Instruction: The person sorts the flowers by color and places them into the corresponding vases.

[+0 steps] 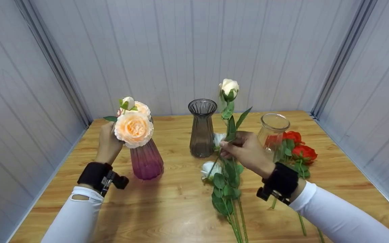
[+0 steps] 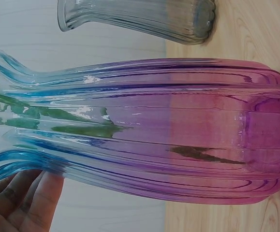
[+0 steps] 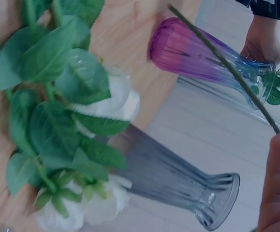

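My left hand (image 1: pixel 109 143) holds the ribbed vase (image 1: pixel 146 162) by its neck. The glass fades from blue at the top to pink-purple at the base, as the left wrist view shows. Peach flowers (image 1: pixel 134 129) and a small pale bud (image 1: pixel 127 102) stand in it, their stems inside the glass. In my right hand (image 1: pixel 248 150) a white rose (image 1: pixel 229 88) is pinched by its stem between thumb and fingers, bloom upward. The bare stem (image 3: pixel 227 67) slants down past the hand in the right wrist view. More white roses (image 1: pixel 211 170) lie on the table below that hand.
A grey ribbed glass vase (image 1: pixel 201 135) stands at the middle back. To the right is a clear glass vase (image 1: pixel 275 122), beside red flowers (image 1: pixel 304 153) lying on the wooden table (image 1: pixel 177 209). Pale panel walls (image 1: pixel 167 50) enclose the back and sides.
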### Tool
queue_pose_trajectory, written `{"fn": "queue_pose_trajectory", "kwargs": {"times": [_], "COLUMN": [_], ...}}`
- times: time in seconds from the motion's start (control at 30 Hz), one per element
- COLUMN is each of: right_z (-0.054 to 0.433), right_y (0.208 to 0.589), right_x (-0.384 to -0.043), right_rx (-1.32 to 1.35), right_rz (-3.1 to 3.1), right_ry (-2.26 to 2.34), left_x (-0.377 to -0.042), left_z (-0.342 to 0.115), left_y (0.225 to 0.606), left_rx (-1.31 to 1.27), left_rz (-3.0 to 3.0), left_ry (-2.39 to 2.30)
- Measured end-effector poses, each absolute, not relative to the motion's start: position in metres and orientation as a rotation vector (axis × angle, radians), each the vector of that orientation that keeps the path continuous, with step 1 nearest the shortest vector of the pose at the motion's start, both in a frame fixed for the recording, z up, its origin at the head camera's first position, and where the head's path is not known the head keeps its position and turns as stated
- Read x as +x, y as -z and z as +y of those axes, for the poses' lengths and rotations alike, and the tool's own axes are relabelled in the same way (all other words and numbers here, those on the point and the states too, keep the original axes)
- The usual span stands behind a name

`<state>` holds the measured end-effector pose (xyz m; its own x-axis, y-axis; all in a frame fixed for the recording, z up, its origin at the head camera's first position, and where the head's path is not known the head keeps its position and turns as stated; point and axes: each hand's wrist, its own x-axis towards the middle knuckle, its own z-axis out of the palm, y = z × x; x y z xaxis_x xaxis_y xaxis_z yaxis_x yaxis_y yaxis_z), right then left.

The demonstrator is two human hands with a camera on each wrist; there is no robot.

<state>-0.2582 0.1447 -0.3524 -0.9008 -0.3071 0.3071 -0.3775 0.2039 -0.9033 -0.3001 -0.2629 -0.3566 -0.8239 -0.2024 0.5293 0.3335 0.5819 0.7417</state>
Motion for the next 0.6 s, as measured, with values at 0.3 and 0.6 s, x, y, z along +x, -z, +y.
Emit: {"fn": "queue_pose_trajectory", "kwargs": {"times": [0.3, 0.6], "right_z": [0.114, 0.08], "right_y": [0.36, 0.354], "right_x": [-0.266, -0.272], "right_rx": [0.633, 0.619], "right_rz": [-2.134, -1.823], "right_ry": [-1.88, -1.954], "left_x": [-0.302, -0.301], "left_z": [-0.263, -0.262], "left_y": [0.358, 0.359], "left_rx": [-0.103, -0.101], "left_rz": [-2.226, -2.224], "left_ry": [1.223, 1.219]}}
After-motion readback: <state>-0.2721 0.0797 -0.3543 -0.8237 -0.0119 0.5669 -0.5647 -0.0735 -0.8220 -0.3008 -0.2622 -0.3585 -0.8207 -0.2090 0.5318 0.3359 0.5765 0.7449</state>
